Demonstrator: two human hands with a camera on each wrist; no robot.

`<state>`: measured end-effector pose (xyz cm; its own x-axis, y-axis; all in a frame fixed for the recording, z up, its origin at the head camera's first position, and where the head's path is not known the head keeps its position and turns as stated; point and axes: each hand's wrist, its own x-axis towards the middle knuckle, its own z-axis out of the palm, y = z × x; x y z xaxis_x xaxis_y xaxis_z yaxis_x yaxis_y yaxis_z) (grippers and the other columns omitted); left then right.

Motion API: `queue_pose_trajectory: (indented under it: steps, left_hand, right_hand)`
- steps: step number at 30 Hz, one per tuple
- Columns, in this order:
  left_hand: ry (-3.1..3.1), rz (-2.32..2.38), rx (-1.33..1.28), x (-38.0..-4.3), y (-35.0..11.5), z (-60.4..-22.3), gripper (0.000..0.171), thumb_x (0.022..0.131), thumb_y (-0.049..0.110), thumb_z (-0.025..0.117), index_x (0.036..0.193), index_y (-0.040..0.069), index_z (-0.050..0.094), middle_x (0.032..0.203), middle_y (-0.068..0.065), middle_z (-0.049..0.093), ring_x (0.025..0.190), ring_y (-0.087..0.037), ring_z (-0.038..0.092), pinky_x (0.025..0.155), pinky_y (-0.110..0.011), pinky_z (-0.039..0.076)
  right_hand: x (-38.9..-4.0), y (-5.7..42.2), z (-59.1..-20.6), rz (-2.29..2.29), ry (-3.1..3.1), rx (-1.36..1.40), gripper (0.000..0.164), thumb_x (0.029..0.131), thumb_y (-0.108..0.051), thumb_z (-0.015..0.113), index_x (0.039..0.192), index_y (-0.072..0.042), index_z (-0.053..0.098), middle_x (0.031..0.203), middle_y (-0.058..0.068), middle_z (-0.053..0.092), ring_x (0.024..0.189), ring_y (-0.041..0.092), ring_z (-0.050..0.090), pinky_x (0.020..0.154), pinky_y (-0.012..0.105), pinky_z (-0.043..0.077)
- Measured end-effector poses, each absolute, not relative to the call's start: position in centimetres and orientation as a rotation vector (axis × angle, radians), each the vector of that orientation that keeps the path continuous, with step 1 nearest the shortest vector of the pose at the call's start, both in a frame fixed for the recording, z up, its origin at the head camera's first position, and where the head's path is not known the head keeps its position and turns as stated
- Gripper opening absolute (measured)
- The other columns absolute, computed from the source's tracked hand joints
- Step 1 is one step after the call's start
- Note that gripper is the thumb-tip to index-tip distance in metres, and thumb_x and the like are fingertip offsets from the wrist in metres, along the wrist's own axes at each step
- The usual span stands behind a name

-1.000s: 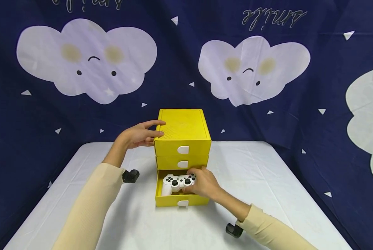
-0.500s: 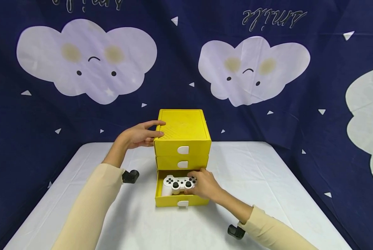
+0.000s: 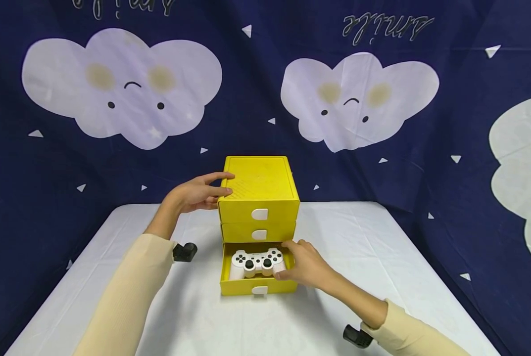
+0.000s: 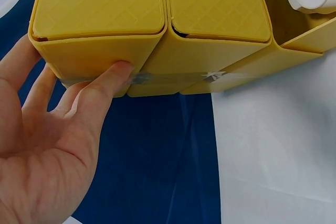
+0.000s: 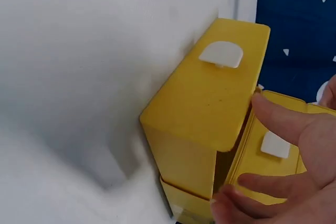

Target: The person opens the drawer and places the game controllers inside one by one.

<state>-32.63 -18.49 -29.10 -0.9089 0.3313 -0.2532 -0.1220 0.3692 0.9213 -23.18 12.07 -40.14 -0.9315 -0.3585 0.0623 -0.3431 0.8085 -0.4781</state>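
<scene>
A white game controller (image 3: 256,260) with black sticks and buttons lies face up in the pulled-out bottom drawer (image 3: 238,288) of a yellow drawer unit (image 3: 263,175). My right hand (image 3: 312,267) is at the drawer's right side, its fingers spread and the thumb tip close to the controller's right grip; it holds nothing. In the right wrist view, that hand (image 5: 310,156) hovers beside the drawer front. My left hand (image 3: 194,194) rests against the unit's upper left side with extended fingers. One of its fingers (image 4: 113,77) presses the side panel in the left wrist view.
The two upper drawers (image 3: 238,212) are closed, each with a white tab handle. A white cloth (image 3: 359,257) covers the table. Behind it hangs a dark blue curtain (image 3: 247,89) printed with clouds. Clear tape (image 4: 173,77) runs along the unit's side.
My right hand has let go of the controller and moved right, to the drawer's edge. The controller now lies fully visible in the drawer. My left hand has stayed in place.
</scene>
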Motion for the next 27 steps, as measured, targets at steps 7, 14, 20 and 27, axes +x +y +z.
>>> queue_pose_trajectory:
  steps: [7, 14, 20, 27]
  left_hand:
    - [2.249, 1.557, 0.177, -32.6, -18.5, -29.1, 0.063, 0.1, 0.028, 0.067, 0.156, 0.031, 0.038, 0.139, -0.011, 0.052, 0.089, -0.016, 0.062, 0.097, -0.034, 0.054]
    - [2.244, 1.553, 0.189, -32.6, -18.5, -29.2, 0.064, 0.1, 0.028, 0.067, 0.157, 0.03, 0.037, 0.144, -0.012, 0.051, 0.094, -0.016, 0.065, 0.106, -0.043, 0.051]
    - [2.238, 1.557, 0.196, -32.6, -18.4, -29.2, 0.066, 0.1, 0.028, 0.067, 0.158, 0.029, 0.036, 0.148, -0.016, 0.049, 0.097, -0.018, 0.065, 0.11, -0.047, 0.047]
    - [2.251, 1.552, 0.184, -32.6, -18.4, -29.2, 0.066, 0.1, 0.029, 0.067, 0.158, 0.03, 0.036, 0.145, -0.014, 0.05, 0.094, -0.017, 0.064, 0.108, -0.045, 0.049]
  right_hand:
    - [-22.1, 13.7, -40.0, -0.764, 2.836, -0.525, 0.102, 0.067, -0.031, 0.096, 0.149, 0.001, 0.044, 0.111, 0.019, 0.07, 0.098, 0.028, 0.064, 0.084, 0.048, 0.054]
    - [-22.2, 14.4, -40.8, -0.873, 2.766, -0.519, 0.101, 0.066, -0.012, 0.093, 0.15, 0.006, 0.039, 0.089, 0.01, 0.072, 0.077, 0.017, 0.065, 0.071, 0.036, 0.055]
    - [-22.9, 14.6, -41.2, -0.995, 2.757, -0.474, 0.103, 0.067, -0.007, 0.091, 0.153, 0.005, 0.034, 0.076, 0.001, 0.067, 0.066, 0.013, 0.062, 0.063, 0.029, 0.054]
    - [-23.4, 14.7, -41.1, -1.092, 2.69, -0.438, 0.109, 0.065, -0.003, 0.091, 0.155, 0.004, 0.03, 0.072, 0.002, 0.066, 0.06, 0.015, 0.064, 0.063, 0.029, 0.054]
